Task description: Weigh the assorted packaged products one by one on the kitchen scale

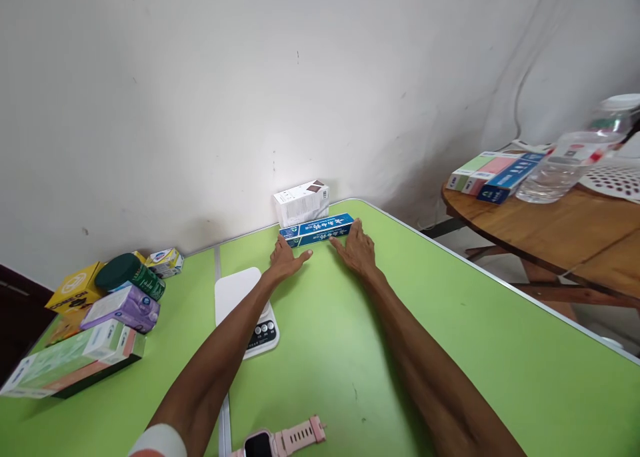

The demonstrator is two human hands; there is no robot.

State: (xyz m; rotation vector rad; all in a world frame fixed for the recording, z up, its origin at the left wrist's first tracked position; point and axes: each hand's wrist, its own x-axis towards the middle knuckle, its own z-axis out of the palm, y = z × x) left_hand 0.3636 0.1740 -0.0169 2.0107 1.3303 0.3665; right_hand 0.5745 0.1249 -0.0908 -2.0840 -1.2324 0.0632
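Observation:
A long blue toothpaste box (pixel 320 229) lies near the far edge of the green table, along the front of an upright white box (pixel 302 205). My left hand (pixel 286 257) has its fingers against the toothpaste box's left end, its thumb stretched out to the right. At the right end, the fingers of my right hand (pixel 357 249) press on the box, and the thumb sits by its lower front edge. Between them the two hands hold the box. Partly behind my left forearm is a white kitchen scale (pixel 235 290) with a dark button panel.
At left on the green table (pixel 320 370) stand a yellow box (pixel 80 287), a dark-green-lidded jar (pixel 127 275), a purple pack (pixel 125 308) and green-and-pink boxes (pixel 80 360). A pink watch (pixel 295 437) lies in front. Right, a wooden table (pixel 540 233) holds boxes and a plastic bottle (pixel 555 167).

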